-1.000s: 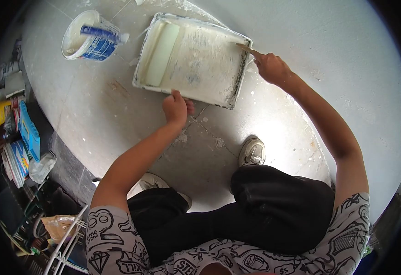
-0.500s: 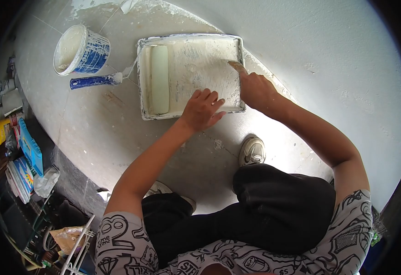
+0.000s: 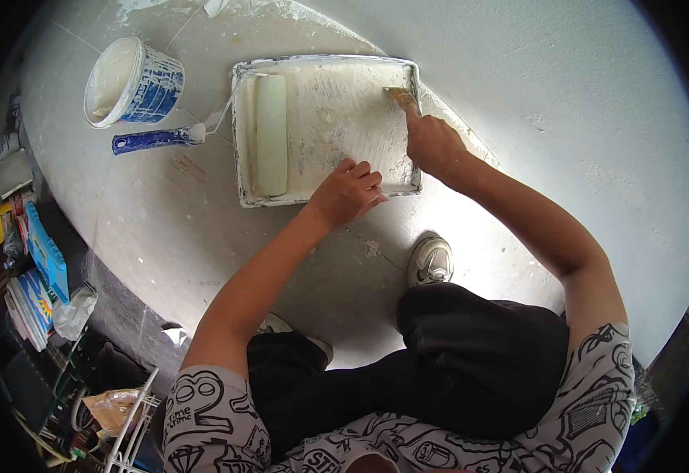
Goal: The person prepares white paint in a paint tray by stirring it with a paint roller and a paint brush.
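A paint tray (image 3: 348, 118) coated in off-white paint lies on the floor. My right hand (image 3: 436, 147) is closed around a scraper (image 3: 401, 99), its blade over the tray's upper right part. My left hand (image 3: 348, 191) is at the tray's near rim, its fingers curled together; whether they pinch the rim is hidden. A pale roller (image 3: 272, 135) lies along the tray's left side, and its blue handle (image 3: 157, 139) sticks out to the left.
An open blue-and-white paint bucket (image 3: 153, 85) stands tilted in view at the upper left. Books (image 3: 31, 303), a blue plastic item (image 3: 47, 251) and a white rack (image 3: 133, 430) are at the left. A pale wall (image 3: 581, 142) borders the right. My shoe (image 3: 431, 260) is below the tray.
My right hand has moved the scraper slightly up along the tray's right side. The fingers of my left hand have curled in from a spread pose.
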The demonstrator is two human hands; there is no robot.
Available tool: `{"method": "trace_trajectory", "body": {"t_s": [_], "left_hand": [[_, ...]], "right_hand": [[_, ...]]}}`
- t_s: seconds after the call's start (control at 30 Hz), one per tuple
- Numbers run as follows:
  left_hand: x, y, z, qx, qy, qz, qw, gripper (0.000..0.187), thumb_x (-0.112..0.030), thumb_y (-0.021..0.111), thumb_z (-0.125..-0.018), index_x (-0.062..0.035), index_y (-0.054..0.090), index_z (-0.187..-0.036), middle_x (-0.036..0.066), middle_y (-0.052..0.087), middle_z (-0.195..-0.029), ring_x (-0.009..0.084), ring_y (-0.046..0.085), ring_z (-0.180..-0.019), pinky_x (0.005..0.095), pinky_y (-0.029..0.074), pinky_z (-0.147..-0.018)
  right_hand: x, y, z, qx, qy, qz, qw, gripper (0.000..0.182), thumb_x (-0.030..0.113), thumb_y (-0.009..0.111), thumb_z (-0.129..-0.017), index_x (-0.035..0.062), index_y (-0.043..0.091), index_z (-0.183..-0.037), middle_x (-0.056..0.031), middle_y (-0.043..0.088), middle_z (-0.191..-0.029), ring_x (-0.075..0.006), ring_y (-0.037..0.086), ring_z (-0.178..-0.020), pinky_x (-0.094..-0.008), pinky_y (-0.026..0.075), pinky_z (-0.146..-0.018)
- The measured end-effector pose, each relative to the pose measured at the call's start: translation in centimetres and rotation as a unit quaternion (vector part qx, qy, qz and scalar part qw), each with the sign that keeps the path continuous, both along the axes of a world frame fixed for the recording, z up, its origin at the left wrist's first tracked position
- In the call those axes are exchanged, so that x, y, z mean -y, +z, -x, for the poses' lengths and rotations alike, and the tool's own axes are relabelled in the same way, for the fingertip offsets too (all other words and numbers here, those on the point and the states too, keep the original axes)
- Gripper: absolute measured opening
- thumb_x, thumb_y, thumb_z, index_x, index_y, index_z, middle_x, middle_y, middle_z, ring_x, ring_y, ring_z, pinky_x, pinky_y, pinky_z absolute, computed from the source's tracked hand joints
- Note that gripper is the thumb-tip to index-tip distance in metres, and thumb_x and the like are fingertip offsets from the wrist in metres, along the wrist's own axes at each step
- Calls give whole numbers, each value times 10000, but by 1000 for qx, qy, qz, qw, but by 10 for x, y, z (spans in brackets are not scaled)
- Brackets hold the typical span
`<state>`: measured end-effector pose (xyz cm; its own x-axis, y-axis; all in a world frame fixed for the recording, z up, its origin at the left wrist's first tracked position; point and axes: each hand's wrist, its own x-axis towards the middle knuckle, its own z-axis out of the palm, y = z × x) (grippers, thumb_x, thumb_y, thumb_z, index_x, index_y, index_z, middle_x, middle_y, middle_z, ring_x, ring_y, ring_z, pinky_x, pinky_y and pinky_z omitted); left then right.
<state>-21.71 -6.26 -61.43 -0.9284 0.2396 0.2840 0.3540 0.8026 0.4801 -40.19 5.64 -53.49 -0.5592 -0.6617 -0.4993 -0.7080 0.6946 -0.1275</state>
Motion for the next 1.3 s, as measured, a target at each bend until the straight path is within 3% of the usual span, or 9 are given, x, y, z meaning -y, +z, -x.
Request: {"method": "trace_trajectory", "body": {"t_s": [0.2,0.4,0.63,0.7,0.8,0.9,1.1,1.2,1.3], "left_hand": [[-1,0,0,-28,0,18,999,153,-241,786,-833,-133,690,-782,-43,604,-890,160,570,-891,347,463,-827],[0,0,-1,-13,8,6,1000,126,-230,787,-831,-134,707,-828,-51,606,-902,156,565,-907,339,464,-831],[-2,-6,0,-51,1,37,998,123,-213,718,-875,-123,740,-954,-36,620,-884,157,564,-922,325,466,-830],[-2,-7,-2,-46,1,37,998,136,-206,700,-887,-123,745,-985,-40,628,-899,153,564,-924,318,469,-829],[-2,-7,-1,-35,-5,52,998,137,-199,690,-893,-123,743,-993,-41,635,-909,155,566,-924,318,469,-836],[-2,-6,0,-37,-3,40,999,134,-189,690,-890,-121,740,-995,-41,633,-908,157,570,-922,322,469,-836],[-1,-8,1,-19,2,21,1000,138,-179,748,-864,-145,744,-998,-58,618,-917,146,565,-892,323,469,-817],[-2,-8,1,-33,7,36,999,128,-182,752,-862,-143,744,-984,-59,621,-916,148,568,-881,326,470,-816],[-2,-7,1,-23,12,25,999,128,-189,755,-860,-143,745,-979,-58,623,-923,150,573,-878,332,470,-822]], "right_hand": [[-4,8,1,31,-7,-5,1000,351,17,517,-889,-133,530,-1206,-266,708,-861,-403,730,-848,-461,603,-738],[-10,11,4,-24,21,10,999,433,0,513,-885,-142,488,-1294,-276,702,-842,-398,733,-827,-464,603,-730],[-1,-12,12,-21,22,29,999,296,23,492,-902,-115,531,-1160,-283,703,-841,-411,732,-830,-467,603,-729],[2,6,8,-4,29,19,999,260,27,490,-904,-110,535,-1121,-280,705,-846,-413,732,-829,-466,604,-728],[7,21,-2,8,20,4,1000,271,32,489,-908,-117,536,-1130,-274,708,-852,-407,734,-833,-464,604,-732],[10,-1,11,-20,29,27,999,250,34,485,-916,-104,543,-1117,-272,710,-856,-404,734,-840,-465,603,-740],[11,23,2,-21,26,8,999,380,29,482,-926,-150,513,-1260,-266,711,-865,-396,737,-852,-458,605,-741],[19,-4,17,-13,39,10,999,454,40,494,-923,-159,480,-1331,-264,716,-884,-385,740,-854,-456,607,-743],[19,-8,14,-55,46,37,997,369,42,492,-928,-127,537,-1252,-257,720,-882,-382,742,-847,-459,609,-742]]}}
